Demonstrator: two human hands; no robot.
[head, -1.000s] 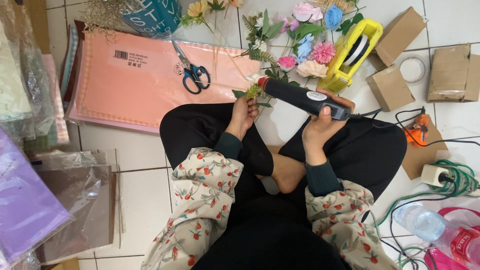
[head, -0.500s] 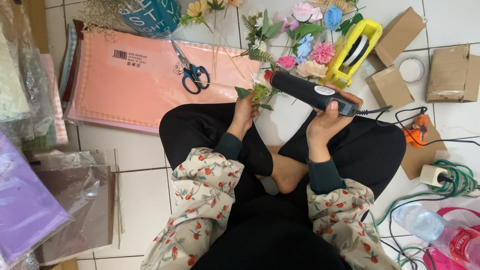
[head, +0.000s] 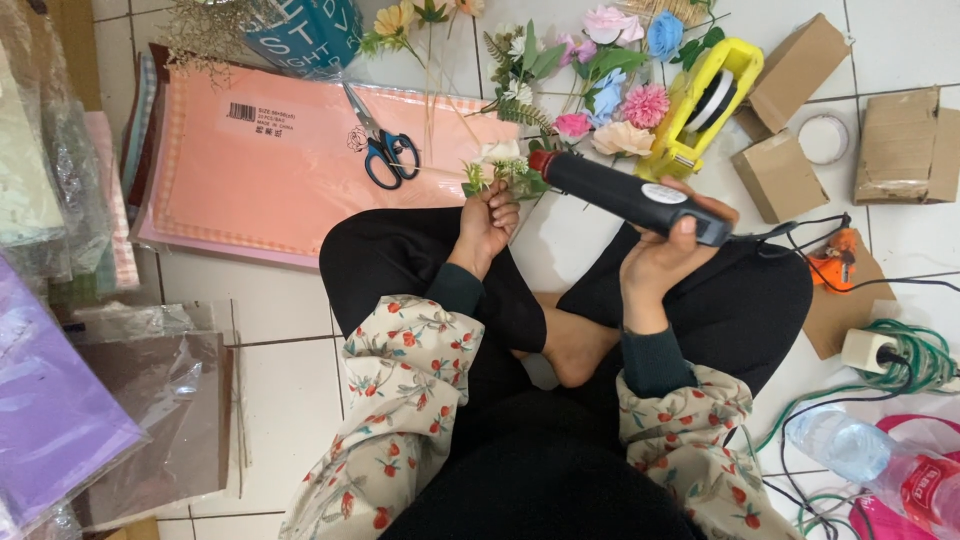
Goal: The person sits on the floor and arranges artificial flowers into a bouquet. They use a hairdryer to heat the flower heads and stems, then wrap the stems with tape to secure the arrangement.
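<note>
Head view: a seated person's right hand (head: 668,250) grips a black glue gun (head: 628,195), its nozzle beside the small flower sprig (head: 498,172) pinched in the left hand (head: 487,220).
Hot glue could likely burn those close fingertips or drip onto the black trousers (head: 400,260) below.

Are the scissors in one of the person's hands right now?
No, the scissors lie on the pink paper, apart from both hands.

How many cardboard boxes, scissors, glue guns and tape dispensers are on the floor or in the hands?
Plain brown cardboard boxes: 3
Blue-handled metal scissors: 1
Black glue gun, held in the right hand: 1
Yellow plastic tape dispenser: 1
Total: 6
</note>
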